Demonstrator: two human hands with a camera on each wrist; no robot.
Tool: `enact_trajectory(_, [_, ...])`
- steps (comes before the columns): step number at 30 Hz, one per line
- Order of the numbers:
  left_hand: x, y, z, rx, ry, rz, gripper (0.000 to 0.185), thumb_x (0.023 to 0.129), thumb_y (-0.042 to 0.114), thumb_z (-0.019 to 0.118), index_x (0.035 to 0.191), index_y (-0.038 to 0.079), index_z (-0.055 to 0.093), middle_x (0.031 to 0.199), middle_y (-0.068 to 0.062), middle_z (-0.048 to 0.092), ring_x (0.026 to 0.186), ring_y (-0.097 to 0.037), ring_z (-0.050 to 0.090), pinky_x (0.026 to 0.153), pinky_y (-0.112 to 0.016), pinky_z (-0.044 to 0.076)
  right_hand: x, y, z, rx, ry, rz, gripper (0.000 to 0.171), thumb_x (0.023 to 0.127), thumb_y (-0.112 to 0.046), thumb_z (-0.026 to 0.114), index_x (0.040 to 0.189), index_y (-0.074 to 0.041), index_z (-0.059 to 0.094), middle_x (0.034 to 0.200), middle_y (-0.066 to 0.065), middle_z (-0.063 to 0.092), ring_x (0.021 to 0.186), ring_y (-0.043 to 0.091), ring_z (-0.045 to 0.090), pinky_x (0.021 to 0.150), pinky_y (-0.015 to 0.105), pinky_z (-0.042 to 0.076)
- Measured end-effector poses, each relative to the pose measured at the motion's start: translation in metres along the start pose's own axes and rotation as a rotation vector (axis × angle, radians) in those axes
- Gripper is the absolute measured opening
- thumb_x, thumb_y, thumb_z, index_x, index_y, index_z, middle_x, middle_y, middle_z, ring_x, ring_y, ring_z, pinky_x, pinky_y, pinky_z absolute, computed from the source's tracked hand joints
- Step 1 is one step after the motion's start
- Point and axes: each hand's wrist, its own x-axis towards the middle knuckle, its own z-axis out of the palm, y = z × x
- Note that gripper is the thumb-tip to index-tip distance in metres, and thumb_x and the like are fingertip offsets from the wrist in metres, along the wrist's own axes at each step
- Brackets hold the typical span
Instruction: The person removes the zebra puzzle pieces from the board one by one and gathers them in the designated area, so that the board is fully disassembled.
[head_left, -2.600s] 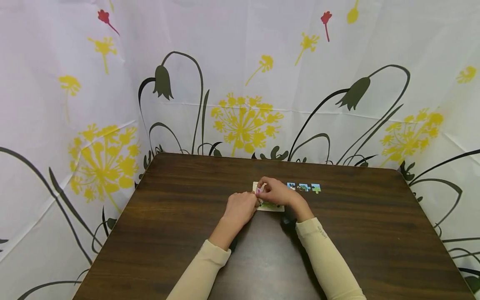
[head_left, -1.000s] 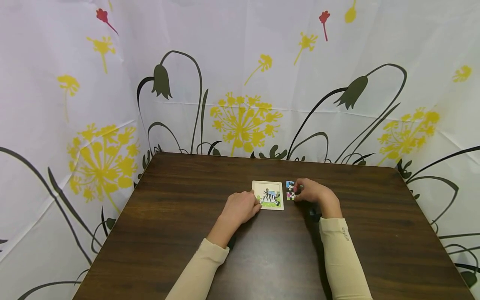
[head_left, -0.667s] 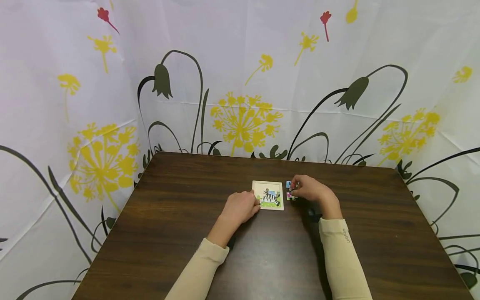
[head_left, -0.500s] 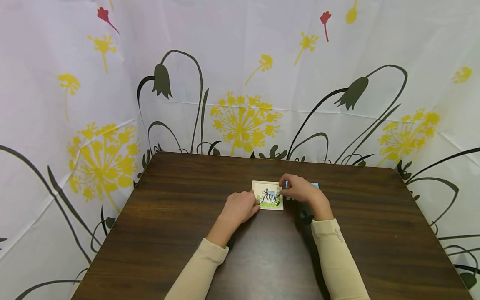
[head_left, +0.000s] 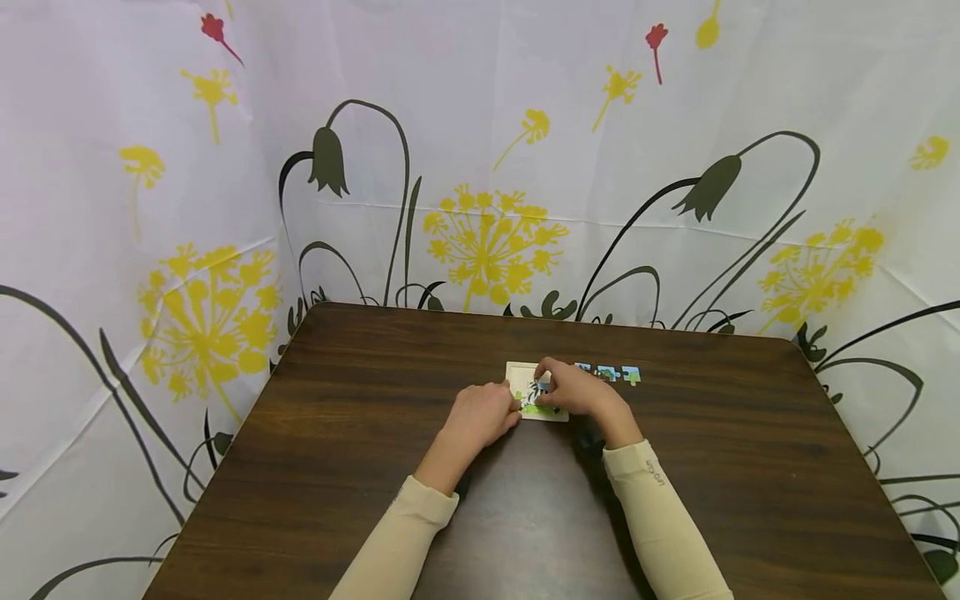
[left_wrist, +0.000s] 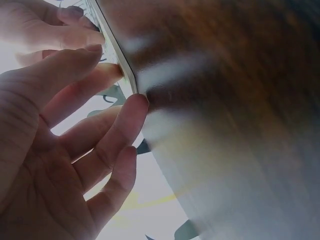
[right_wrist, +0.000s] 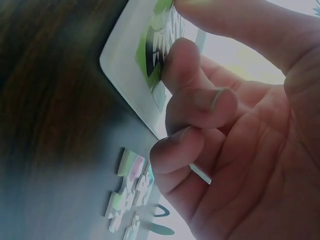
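Puzzle tray [head_left: 521,367] is flat on the worktop [head_left: 390,375], left hand [head_left: 483,414] pinching its left edge, right hand [head_left: 579,392] half-curled over its right side, can't tell if it's gripping anything; loose pieces [head_left: 609,373] sit right, nearer that hand.

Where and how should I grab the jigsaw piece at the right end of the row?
I'd pinch the rightmost jigsaw piece by its near and far edges, coming from above and its right: it lies flat on the table, and the next jigsaw piece sits close on its left.
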Motion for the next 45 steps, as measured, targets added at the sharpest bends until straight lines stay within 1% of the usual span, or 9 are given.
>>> enact_trajectory(6, [0.001,0.001,-0.001,0.0,-0.011,-0.003,0.033,0.102,0.033,0.076,0.071,0.025,0.069,0.142,-0.013,0.072,0.065,-0.017,0.062,0.058,-0.034,0.048,0.001,0.001,0.0,0.035,-0.006,-0.006,0.042,0.1,-0.018,0.076,0.133,-0.005,0.054,0.079,0.004,0.061,0.063,0.016,0.052,0.06,0.03,0.043])
enact_trajectory(14, [0.0,0.002,-0.002,-0.004,-0.004,-0.004,0.034,0.102,0.033,0.076,0.07,0.025,0.068,0.133,-0.01,0.077,0.06,-0.014,0.054,0.056,-0.033,0.045,0.005,0.007,0.002,0.133,-0.013,-0.03,0.046,0.099,-0.015,0.077,0.131,-0.006,0.045,0.073,0.001,0.054,0.059,0.015,0.048,0.058,0.029,0.04])
enact_trajectory(19, [0.001,0.002,-0.003,0.001,-0.003,-0.004,0.035,0.102,0.034,0.076,0.069,0.025,0.068,0.131,-0.009,0.077,0.061,-0.014,0.054,0.056,-0.034,0.046,0.004,0.008,0.002,0.164,-0.004,-0.047,0.047,0.099,-0.015,0.078,0.128,-0.005,0.042,0.072,0.001,0.052,0.058,0.015,0.046,0.057,0.03,0.039])
enact_trajectory(23, [0.0,0.002,-0.002,0.008,-0.01,-0.003,0.035,0.102,0.034,0.075,0.069,0.025,0.069,0.137,-0.011,0.075,0.062,-0.015,0.057,0.057,-0.034,0.047,0.004,0.009,0.004,0.146,0.0,-0.055,0.046,0.1,-0.018,0.078,0.127,-0.005,0.042,0.074,0.002,0.053,0.059,0.015,0.047,0.058,0.03,0.041])
enact_trajectory(28, [0.0,0.003,0.0,0.008,-0.005,-0.005,0.038,0.102,0.032,0.076,0.067,0.025,0.065,0.139,-0.013,0.074,0.062,-0.015,0.059,0.057,-0.033,0.046,0.003,0.006,0.002,0.067,0.049,-0.066,0.033,0.104,-0.021,0.073,0.124,-0.008,0.05,0.076,0.003,0.057,0.06,0.016,0.05,0.058,0.031,0.042])
enact_trajectory(32, [-0.001,0.004,-0.001,0.0,0.008,-0.006,0.042,0.101,0.032,0.076,0.063,0.025,0.06,0.13,-0.011,0.078,0.059,-0.015,0.055,0.056,-0.034,0.045,0.002,0.004,-0.002,0.004,0.122,-0.08,0.017,0.105,-0.021,0.069,0.116,-0.012,0.058,0.08,0.004,0.059,0.063,0.017,0.053,0.059,0.031,0.044])
enact_trajectory(36, [-0.001,0.003,0.001,0.0,0.023,-0.002,0.042,0.1,0.031,0.077,0.063,0.025,0.059,0.119,-0.009,0.081,0.058,-0.014,0.054,0.056,-0.035,0.046,0.0,0.004,-0.005,0.015,0.146,-0.109,0.005,0.106,-0.018,0.067,0.107,-0.014,0.064,0.081,0.003,0.059,0.065,0.016,0.053,0.061,0.031,0.044])
enact_trajectory(40, [-0.001,0.002,0.003,-0.003,0.022,-0.008,0.041,0.1,0.031,0.078,0.064,0.024,0.06,0.112,-0.008,0.081,0.059,-0.015,0.055,0.056,-0.035,0.046,-0.005,0.002,-0.012,0.059,0.137,-0.143,0.004,0.103,-0.014,0.07,0.1,-0.013,0.068,0.078,0.001,0.06,0.066,0.014,0.052,0.061,0.031,0.043])
enact_trajectory(45, [-0.002,0.002,0.002,-0.007,0.027,-0.003,0.043,0.101,0.031,0.077,0.063,0.024,0.058,0.123,-0.01,0.08,0.06,-0.016,0.057,0.057,-0.036,0.047,-0.013,0.005,-0.023,0.081,0.139,-0.159,0.004,0.103,-0.015,0.072,0.099,-0.012,0.071,0.076,0.0,0.057,0.066,0.015,0.052,0.061,0.031,0.044])
